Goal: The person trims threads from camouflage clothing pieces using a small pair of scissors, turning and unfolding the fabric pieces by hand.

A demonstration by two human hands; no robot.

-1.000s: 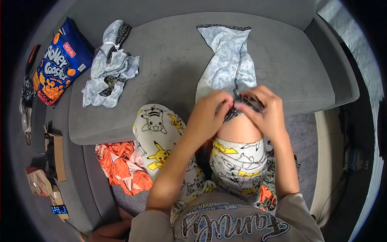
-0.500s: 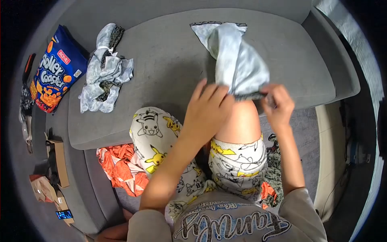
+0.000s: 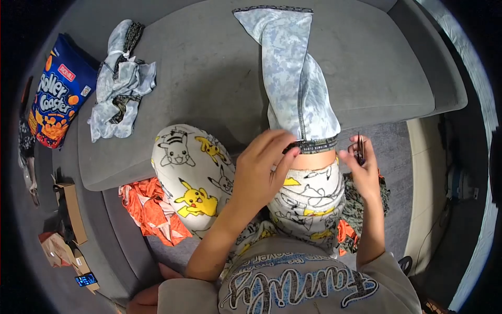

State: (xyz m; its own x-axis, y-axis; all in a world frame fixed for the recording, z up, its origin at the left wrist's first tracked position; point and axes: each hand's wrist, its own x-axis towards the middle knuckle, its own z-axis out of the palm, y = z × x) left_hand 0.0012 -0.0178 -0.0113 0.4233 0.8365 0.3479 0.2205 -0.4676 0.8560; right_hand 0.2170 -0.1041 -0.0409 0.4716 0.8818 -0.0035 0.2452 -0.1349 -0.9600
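Observation:
A pale blue-grey camouflage fabric piece [image 3: 293, 68] stretches from the sofa seat onto my bare knee. Its near edge carries a dark lettered band [image 3: 319, 146]. At the left end of that band, my left hand [image 3: 261, 170] is closed, thumb and fingers pinching the edge. My right hand [image 3: 364, 170], just off the band's right end, is closed around small dark thread snips [image 3: 360, 149] whose tips point up. The snips do not touch the fabric.
A bundle of similar camouflage fabric [image 3: 123, 78] lies on the sofa [image 3: 209, 68], beside a blue snack-bag cushion [image 3: 63, 94]. Orange fabric [image 3: 151, 209] and dark patterned fabric [image 3: 368, 201] are low on either side of my legs. A lit phone [image 3: 86, 279] and cardboard box [image 3: 73, 212] are at left.
The fabric has been laid flatter and longer over the seat and knee. My right hand has let go of the band and moved slightly down, with the snips now showing upright.

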